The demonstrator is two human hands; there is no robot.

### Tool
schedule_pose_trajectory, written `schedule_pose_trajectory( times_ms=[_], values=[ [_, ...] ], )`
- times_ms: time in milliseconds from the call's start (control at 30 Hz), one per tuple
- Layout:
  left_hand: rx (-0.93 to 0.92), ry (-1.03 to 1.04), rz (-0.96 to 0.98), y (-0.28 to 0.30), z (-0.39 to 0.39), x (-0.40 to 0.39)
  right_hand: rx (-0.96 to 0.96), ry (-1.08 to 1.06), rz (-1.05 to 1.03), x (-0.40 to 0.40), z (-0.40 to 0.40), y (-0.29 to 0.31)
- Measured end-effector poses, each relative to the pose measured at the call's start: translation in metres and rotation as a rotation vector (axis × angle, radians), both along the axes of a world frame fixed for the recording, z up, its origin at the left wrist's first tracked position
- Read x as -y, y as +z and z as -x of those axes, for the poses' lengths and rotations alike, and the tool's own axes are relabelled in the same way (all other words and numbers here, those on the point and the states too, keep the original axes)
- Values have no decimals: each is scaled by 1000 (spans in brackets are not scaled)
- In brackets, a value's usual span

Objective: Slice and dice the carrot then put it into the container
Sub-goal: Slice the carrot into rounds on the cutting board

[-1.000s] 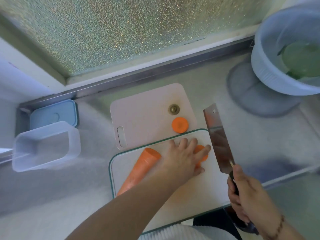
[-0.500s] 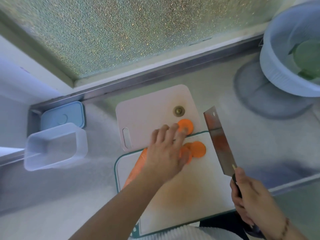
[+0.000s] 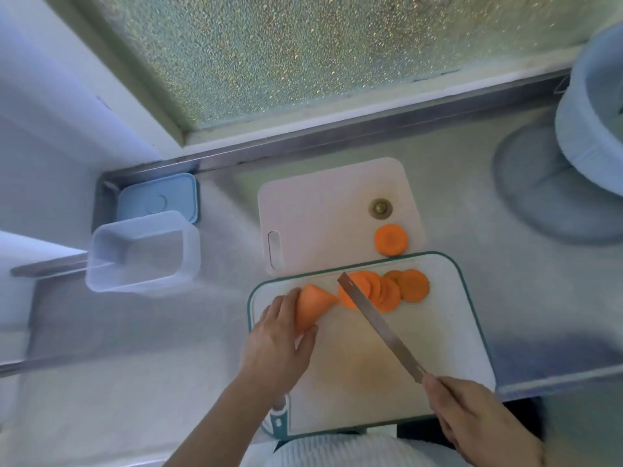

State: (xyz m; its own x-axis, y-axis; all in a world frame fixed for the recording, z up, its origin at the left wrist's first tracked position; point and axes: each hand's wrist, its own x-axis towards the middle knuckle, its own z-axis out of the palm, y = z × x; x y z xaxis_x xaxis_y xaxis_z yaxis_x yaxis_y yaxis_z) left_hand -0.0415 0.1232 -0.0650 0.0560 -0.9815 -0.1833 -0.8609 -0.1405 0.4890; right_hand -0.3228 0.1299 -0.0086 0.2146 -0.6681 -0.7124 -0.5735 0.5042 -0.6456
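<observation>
Gripped in the left hand (image 3: 274, 342) is the uncut carrot piece (image 3: 312, 306), fingers curled over its thick body and its cut face turned toward the blade. The cleaver (image 3: 377, 323) is held by its handle in the right hand (image 3: 478, 423), fingers wrapped round it, with the blade set on edge just beside the cut face. On the far side of the blade a fan of carrot slices (image 3: 387, 291) is laid overlapping on the green-rimmed cutting board (image 3: 472, 318). One more slice (image 3: 391, 240) is left on the pink board (image 3: 320, 210) behind, near a small brown stub (image 3: 380, 207). Slicing appears to be the step in hand, well short of finished; dicing has not been started. The next cut calls for the blade to be brought down close to the cut face, with the fingertips kept back. The clear container (image 3: 143, 252) is set well apart to the left, nothing seen in it, its blue lid (image 3: 156, 200) just behind.
</observation>
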Motion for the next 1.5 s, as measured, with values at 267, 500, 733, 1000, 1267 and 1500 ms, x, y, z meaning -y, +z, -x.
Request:
schedule_pose_trajectory(
  times_ms=[267, 500, 733, 1000, 1267, 1500],
  values=[
    [-31, -269, -106, 7, 11, -18, -33, 113, 48, -7, -10, -7],
    [138, -354, 195, -8, 27, -27, -60, 197, 97, -8, -12, -11],
    [225, -306, 259, -15, 35, -30, -46, 176, 85, -5, -27, -22],
    [76, -341, 226, -11, 24, -24, -14, 109, 32, 2, -13, -5],
    [78, -252, 135, -9, 31, -22, -51, 176, 79, 1, -9, -2],
    [142, -177, 181, -12, 35, -27, -78, 187, 81, -1, -23, -11]
  ],
)
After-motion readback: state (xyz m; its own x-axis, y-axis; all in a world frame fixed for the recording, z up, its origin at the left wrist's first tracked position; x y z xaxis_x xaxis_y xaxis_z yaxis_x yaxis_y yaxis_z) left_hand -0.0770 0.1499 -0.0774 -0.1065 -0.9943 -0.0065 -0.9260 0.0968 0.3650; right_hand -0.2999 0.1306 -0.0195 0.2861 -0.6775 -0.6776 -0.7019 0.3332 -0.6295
